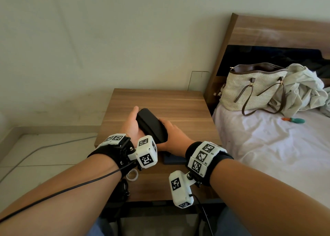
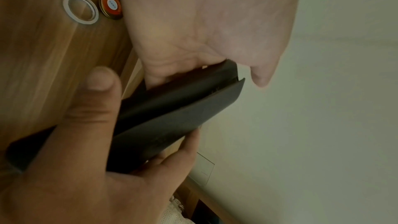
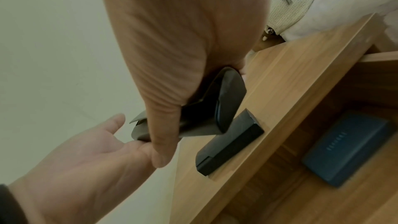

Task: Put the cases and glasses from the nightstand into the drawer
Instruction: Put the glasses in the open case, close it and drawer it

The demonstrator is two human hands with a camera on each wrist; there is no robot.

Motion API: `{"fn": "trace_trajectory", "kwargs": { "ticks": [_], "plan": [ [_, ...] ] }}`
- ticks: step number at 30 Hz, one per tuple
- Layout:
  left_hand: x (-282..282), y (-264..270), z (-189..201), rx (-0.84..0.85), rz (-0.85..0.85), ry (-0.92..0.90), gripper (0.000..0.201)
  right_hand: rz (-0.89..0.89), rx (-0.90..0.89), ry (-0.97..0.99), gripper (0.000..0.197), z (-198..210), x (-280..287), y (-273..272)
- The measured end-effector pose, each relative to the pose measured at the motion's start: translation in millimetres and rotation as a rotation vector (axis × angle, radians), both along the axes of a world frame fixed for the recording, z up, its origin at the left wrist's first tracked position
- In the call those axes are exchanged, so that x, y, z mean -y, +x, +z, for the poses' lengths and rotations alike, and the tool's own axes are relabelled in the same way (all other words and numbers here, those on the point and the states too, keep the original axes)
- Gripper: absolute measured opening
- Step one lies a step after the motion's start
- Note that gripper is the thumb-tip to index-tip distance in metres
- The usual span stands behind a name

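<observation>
My two hands hold a black glasses case point(image 1: 151, 125) in the air above the wooden nightstand point(image 1: 160, 102). My right hand point(image 1: 171, 132) grips its near end, with the thumb on top and the fingers underneath. My left hand point(image 1: 132, 123) lies with a flat palm against the far end, its fingers touching the underside and its thumb free. The flap of the case point(image 3: 226, 101) stands slightly ajar. A second black case point(image 3: 228, 146) lies on the nightstand's front edge. A blue case point(image 3: 349, 149) lies in the open drawer point(image 1: 157, 185).
The drawer also holds a white tape ring point(image 1: 132, 175), an orange round tin point(image 2: 111, 6) and a dark object point(image 1: 123, 187) at its left. A woven handbag point(image 1: 250, 91) stands on the bed point(image 1: 267, 146) to the right. The wall is close behind the nightstand.
</observation>
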State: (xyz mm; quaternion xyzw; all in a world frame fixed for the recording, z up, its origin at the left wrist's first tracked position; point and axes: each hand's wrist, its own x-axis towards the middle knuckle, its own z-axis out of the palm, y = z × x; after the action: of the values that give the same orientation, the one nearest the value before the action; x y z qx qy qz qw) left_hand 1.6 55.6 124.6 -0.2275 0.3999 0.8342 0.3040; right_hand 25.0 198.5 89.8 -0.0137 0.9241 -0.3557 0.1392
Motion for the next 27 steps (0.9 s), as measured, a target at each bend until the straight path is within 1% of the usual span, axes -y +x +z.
{"fn": "trace_trajectory", "kwargs": {
  "ticks": [2,4,8,11,15,17,20,22,24,26,27],
  "plan": [
    [-1.8,5.2,-3.9,0.019,-0.047,-0.048,0.059,0.0,0.002,0.009,0.11,-6.4,-0.6,5.8],
    [-4.8,8.6,-6.8,0.027,-0.058,-0.097,0.052,0.0,-0.003,0.023,0.111,-10.1,-1.6,11.1],
    [-10.5,14.8,-19.0,0.039,-0.037,-0.202,0.042,-0.011,0.039,0.053,0.113,-19.6,-7.2,21.7],
    [-11.5,18.7,-31.1,0.041,-0.003,-0.248,0.04,-0.009,0.052,0.067,0.113,-26.3,-10.5,30.1],
    [-13.5,24.8,-45.7,0.031,0.01,-0.275,0.03,-0.012,0.073,0.027,0.112,-35.7,-16.2,40.1],
    [-12.4,27.8,-53.5,0.034,0.021,-0.306,0.027,-0.021,0.124,-0.005,0.108,-39.6,-20.6,45.7],
    [-7.7,33.5,-65.5,0.04,0.053,-0.381,0.025,-0.072,0.197,-0.014,0.089,-47.9,-27.7,55.2],
    [-5.2,36.6,-76.5,0.045,0.079,-0.423,0.025,-0.127,0.221,-0.004,0.08,-57.3,-31.9,59.7],
    [-4.5,39.5,-84.0,0.05,0.071,-0.445,0.018,-0.182,0.251,0.0,0.081,-67.5,-35.5,62.7],
    [-5.0,43.1,-91.2,0.048,0.041,-0.459,0.01,-0.235,0.283,-0.001,0.086,-79.0,-39.3,65.2],
    [-5.5,44.8,-93.2,0.042,0.026,-0.465,0.011,-0.255,0.297,-0.004,0.088,-83.0,-41.1,65.7]
  ]
}}
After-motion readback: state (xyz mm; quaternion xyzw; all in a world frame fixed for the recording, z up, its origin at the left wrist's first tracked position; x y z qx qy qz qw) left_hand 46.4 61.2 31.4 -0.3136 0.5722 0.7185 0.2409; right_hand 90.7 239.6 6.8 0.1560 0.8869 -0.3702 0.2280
